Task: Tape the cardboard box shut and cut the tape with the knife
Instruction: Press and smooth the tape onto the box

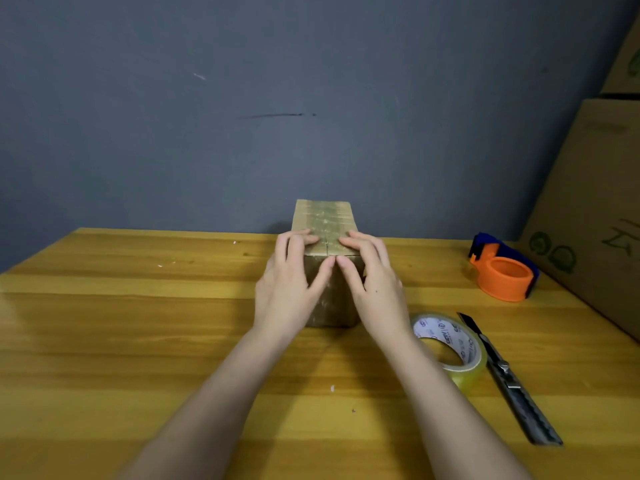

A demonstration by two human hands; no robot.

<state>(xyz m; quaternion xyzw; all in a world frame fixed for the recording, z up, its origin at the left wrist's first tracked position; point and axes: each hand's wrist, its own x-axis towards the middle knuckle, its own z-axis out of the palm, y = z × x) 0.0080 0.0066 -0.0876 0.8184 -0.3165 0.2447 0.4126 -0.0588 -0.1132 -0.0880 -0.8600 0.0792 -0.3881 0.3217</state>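
A small cardboard box point(325, 216) stands in the middle of the wooden table point(138, 306), its top flaps closed and covered with shiny tape strips. My left hand point(291, 282) and my right hand point(370, 282) rest on the near top edge of the box, fingers spread over the flaps and thumbs meeting on the front face. A roll of clear tape point(450, 344) lies flat to the right of my right forearm. A utility knife point(509, 379) with a grey metal body lies beside the roll, blade end pointing away from me.
An orange and blue tape dispenser point(502, 271) sits at the right rear of the table. Large cardboard boxes point(595, 202) stand along the right edge. A grey wall rises right behind the table.
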